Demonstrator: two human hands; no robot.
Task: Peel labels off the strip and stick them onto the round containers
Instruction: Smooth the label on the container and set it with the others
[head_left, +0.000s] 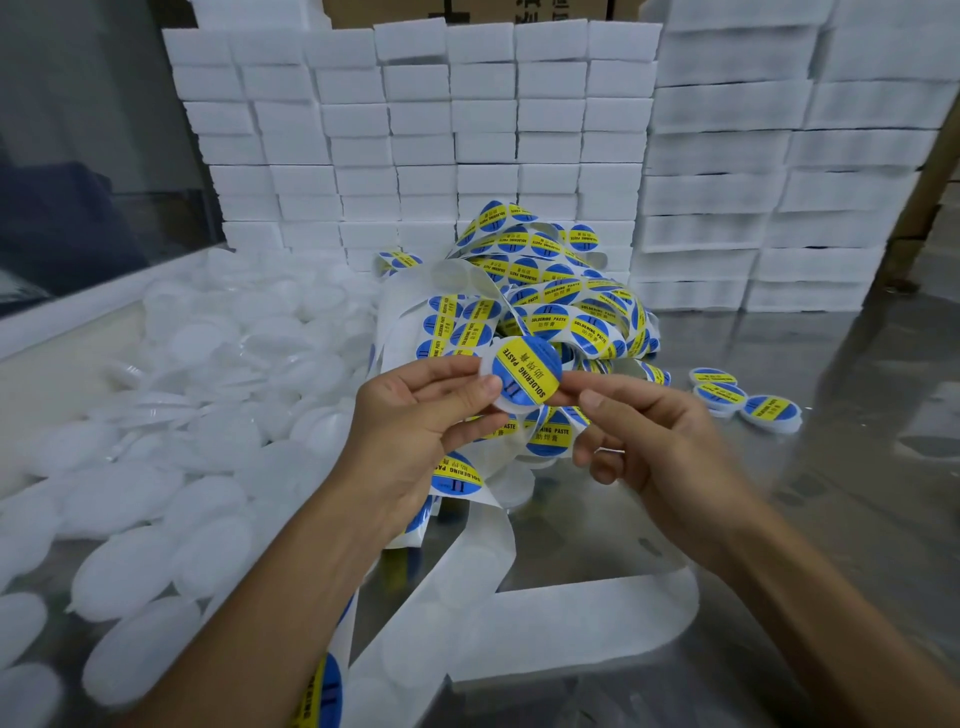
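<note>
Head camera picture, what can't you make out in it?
- Cardboard box: print cut off by the top edge.
- White boxes: blurred, no markings readable.
- Container in the left hand and right hand: its body is hidden behind its label.

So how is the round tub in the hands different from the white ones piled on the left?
The held container wears a blue and yellow "Soldering Paste" label; the unlabelled containers are bare white. The held one is up in the air, pinched between the left hand and right hand; the others lie loose in a heap on the metal table. Both are round, white and flat.
</note>
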